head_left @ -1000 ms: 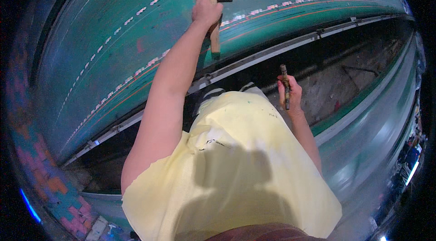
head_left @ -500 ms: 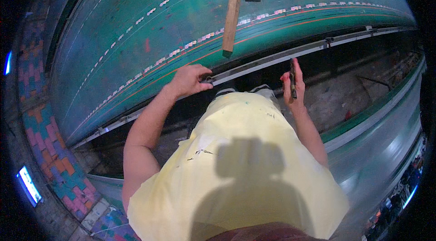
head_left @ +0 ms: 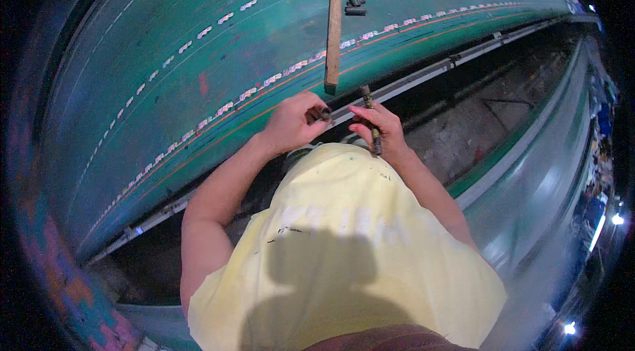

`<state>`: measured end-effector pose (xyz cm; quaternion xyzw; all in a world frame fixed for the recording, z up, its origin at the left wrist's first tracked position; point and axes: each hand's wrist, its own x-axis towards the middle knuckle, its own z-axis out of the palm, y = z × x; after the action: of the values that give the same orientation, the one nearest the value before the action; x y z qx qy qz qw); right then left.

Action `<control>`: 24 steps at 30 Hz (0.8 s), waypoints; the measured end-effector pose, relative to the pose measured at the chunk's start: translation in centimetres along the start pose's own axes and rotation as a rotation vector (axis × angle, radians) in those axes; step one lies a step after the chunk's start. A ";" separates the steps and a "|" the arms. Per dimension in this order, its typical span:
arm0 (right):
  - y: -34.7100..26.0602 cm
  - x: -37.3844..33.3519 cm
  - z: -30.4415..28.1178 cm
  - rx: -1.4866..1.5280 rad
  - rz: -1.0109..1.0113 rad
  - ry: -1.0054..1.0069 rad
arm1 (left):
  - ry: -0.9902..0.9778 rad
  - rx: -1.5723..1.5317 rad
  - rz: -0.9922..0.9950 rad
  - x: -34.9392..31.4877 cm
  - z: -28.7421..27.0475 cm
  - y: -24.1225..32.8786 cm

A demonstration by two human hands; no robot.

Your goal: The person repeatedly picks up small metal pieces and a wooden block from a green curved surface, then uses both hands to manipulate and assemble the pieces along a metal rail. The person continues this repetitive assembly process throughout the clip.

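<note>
My left hand (head_left: 291, 123) is curled, with thumb and fingers pinching a short dark cylinder (head_left: 324, 114) that has a hollow-looking end. A slim dark rod (head_left: 375, 134) with lighter, worn patches is held between the thumb and fingers of my right hand (head_left: 390, 131), its far end pointing away from me. The exact kind of neither piece can be made out. Both hands are over the near edge of a long green table, close together but apart. Beyond them lies a wooden bar (head_left: 333, 34), and to its right rest several dark short cylinders (head_left: 355, 0).
The long green table (head_left: 264, 40) carries rows of small printed labels and orange lines. A pale metal rail (head_left: 423, 75) runs along its near edge. Between it and another long table (head_left: 529, 186) at right is a dark gap. Colourful paving (head_left: 73, 285) shows at lower left.
My right hand has moved left with the rod, close to my left hand. The left hand has shifted slightly to the right, still pinching the cylinder. The whole view has turned a little.
</note>
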<state>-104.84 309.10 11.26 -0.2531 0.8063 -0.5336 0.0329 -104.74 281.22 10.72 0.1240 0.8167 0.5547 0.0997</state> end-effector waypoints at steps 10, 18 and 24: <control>1.1 -2.5 -0.3 0.003 0.131 0.257 | -0.128 0.013 0.381 5.9 5.1 0.8; 5.0 -1.7 -4.3 0.142 0.140 0.371 | 0.097 0.078 0.301 13.2 4.0 0.9; 9.7 -0.7 -11.3 0.343 0.261 0.384 | 0.659 0.681 0.066 25.0 3.3 -5.2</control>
<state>-111.54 321.87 7.47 -0.0322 0.7217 -0.6913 -0.0095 -128.01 290.10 4.07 -0.0073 0.9357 0.2683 -0.2288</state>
